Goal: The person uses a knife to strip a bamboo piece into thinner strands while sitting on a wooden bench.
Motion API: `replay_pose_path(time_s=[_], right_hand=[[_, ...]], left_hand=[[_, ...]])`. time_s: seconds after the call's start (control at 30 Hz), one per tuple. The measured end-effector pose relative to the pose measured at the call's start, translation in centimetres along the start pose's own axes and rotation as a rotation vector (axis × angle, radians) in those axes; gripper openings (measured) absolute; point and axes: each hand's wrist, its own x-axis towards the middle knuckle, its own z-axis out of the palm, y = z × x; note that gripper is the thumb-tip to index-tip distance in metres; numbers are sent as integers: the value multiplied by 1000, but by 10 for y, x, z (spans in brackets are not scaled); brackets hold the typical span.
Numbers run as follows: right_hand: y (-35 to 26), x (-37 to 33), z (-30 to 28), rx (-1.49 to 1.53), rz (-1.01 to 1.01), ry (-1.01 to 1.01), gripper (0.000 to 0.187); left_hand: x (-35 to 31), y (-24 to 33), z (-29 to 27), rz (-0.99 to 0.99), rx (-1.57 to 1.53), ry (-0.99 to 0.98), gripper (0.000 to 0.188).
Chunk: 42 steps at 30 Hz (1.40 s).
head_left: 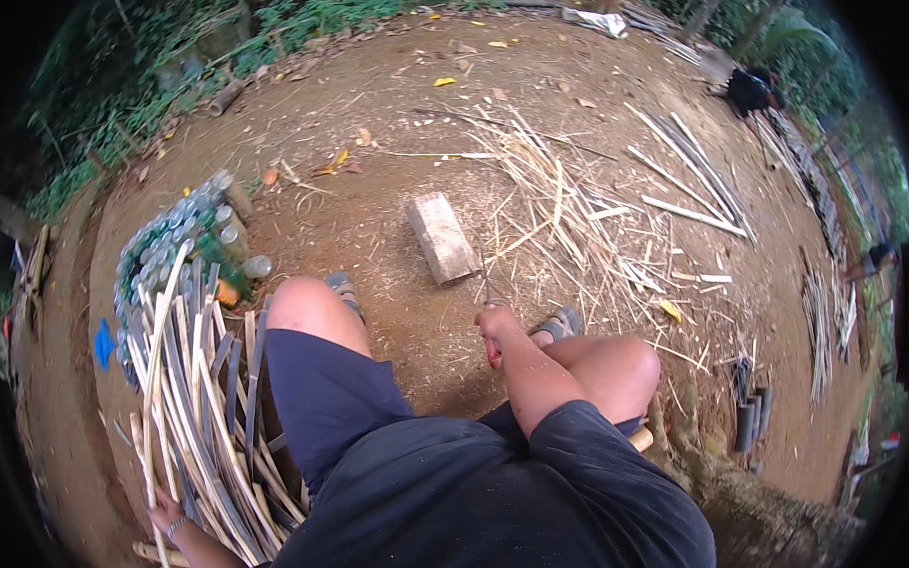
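At my left side, my left hand (166,514) closes around a pale bamboo strip at the edge of a bundle of bamboo strips (205,395). The strips stand slanted, some pale and some dark-skinned. My right hand (497,328) is closed in front of my right knee, gripping a knife. Its thin dark blade (486,282) shows edge-on and points away from me; the fist hides the handle. Just beyond the blade, to its left, a squared wooden block (443,238) lies on the ground between my feet.
Shavings and thin slivers (567,208) are heaped ahead on the right, with longer split strips (688,177) beyond. Many glass bottles (181,234) are piled at the left. Dark cylinders (753,420) stand near a tree root (709,463). Another person (750,92) is at the far right.
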Motion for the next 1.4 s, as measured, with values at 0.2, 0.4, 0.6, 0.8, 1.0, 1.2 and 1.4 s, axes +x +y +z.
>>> replay_pose_path(time_s=[0.2,0.4,0.6,0.8,1.0,1.2,1.4], right_hand=[[18,-6,4,114,75,169,38],[0,-33,-18,13,49,74,39],[8,-40,-66,-197,-51,189,38],[-14,-24,-143,-506,-150,224,37],[-102,-49,-166,-267,-178,183,34],[-47,-34,-204,-457,-206,144,31],[69,-3,-283,-551,126,68,31]], left_hand=[[-30,-19,14,-364,501,-55,48],[-45,-9,50,-460,411,-59,56],[-93,210,146,-470,-738,-58,59],[-258,514,157,903,-781,-840,58],[-469,602,186,2008,-913,-1517,78],[-341,658,353,1701,1062,-755,58],[-284,700,393,1543,767,-1044,55]])
